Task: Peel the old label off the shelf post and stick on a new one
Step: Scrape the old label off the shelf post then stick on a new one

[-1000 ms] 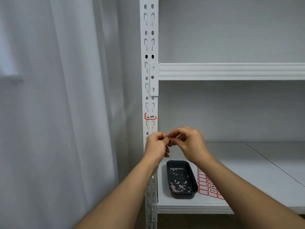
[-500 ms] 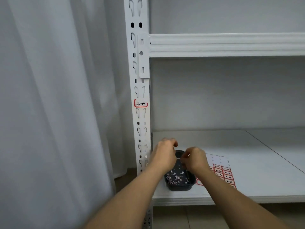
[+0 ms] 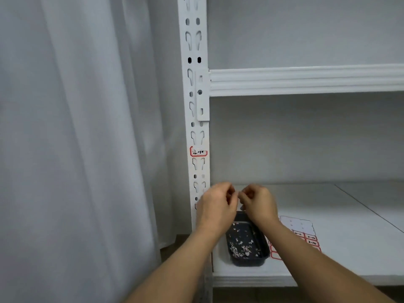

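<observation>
Both forearms reach up from bottom of frame. Left hand [image 3: 216, 204] and right hand [image 3: 258, 204] meet lower centre, fingers [image 3: 246, 194] curled, fingertips nearly touching.

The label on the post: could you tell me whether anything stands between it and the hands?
Nothing visible does. The label sits uncovered on the post, above the left hand and right hand; only bare post lies between.

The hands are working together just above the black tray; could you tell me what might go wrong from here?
1. The left hand and right hand hover near the black tray rim, so a scrap might miss it.
2. The label sheet lies under the right forearm and could get dragged.
</observation>
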